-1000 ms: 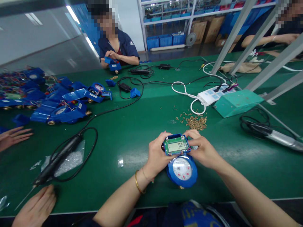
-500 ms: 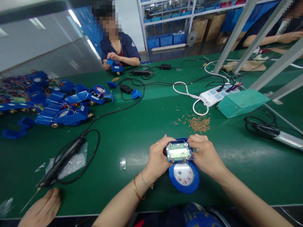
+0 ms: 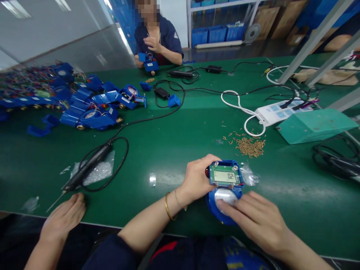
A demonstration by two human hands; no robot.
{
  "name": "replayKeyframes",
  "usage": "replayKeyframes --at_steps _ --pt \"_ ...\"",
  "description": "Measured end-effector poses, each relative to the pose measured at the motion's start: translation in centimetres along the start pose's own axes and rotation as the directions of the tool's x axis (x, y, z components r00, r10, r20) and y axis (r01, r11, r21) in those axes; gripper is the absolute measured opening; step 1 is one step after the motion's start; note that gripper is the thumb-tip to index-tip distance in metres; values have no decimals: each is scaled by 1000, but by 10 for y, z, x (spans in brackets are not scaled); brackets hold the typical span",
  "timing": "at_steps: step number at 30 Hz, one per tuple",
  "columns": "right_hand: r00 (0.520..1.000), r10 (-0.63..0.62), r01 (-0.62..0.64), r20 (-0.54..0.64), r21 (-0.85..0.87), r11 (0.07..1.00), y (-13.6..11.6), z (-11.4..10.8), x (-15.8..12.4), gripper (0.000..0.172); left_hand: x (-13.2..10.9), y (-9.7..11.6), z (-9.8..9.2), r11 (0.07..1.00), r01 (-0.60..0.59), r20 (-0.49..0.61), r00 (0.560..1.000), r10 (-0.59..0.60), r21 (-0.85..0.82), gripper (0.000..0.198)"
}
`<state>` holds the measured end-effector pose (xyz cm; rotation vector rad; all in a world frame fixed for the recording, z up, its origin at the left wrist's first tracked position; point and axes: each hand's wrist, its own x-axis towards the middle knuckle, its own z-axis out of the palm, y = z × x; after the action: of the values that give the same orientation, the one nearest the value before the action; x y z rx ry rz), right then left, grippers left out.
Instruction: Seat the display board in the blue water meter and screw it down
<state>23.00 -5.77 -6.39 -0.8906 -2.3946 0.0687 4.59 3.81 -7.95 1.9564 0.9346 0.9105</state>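
Head camera looks down at a green table [image 3: 168, 150]. Closest is the right hand [image 3: 258, 221]. Its fingers are stretched out flat, and the tips rest on the round glass face of the blue meter [image 3: 222, 189]. The left hand [image 3: 197, 180] is curled around the meter's left side and holds it. The meter lies on the table right in front of the person. On top of it sits a small green board [image 3: 226, 175] with a screen that reads 02.

Only one hand grips now, so I think the meter could tip or slide if the right fingers push too hard. The board might also shift out of place.

Farther left, another person's hand [image 3: 63, 215] lies near the tip of a black screwdriver [image 3: 87, 168]. Farther back is a pile of little brass screws [image 3: 250, 146].

A moment ago both hands pinched the board's sides. Since then the right hand has slid down onto the glass.
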Motion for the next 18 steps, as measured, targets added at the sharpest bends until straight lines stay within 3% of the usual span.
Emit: replayKeyframes --at_steps 7,13,16,18 --pt "988 -125 147 87 -337 930 6 1 28 32 7 9 -15 999 45 114 992 -48 22 32" --pt "992 -116 127 55 -284 950 10 -2 27 38 5 8 -14 998 61 98 993 -62 13 35" --pt "995 -98 94 -8 -204 974 14 -2 12 28 4 5 -12 998 59 86 995 -59 0 36" --pt "995 -5 -9 -97 -143 990 16 0 1 17 3 4 -12 998 63 73 995 -61 -14 39"
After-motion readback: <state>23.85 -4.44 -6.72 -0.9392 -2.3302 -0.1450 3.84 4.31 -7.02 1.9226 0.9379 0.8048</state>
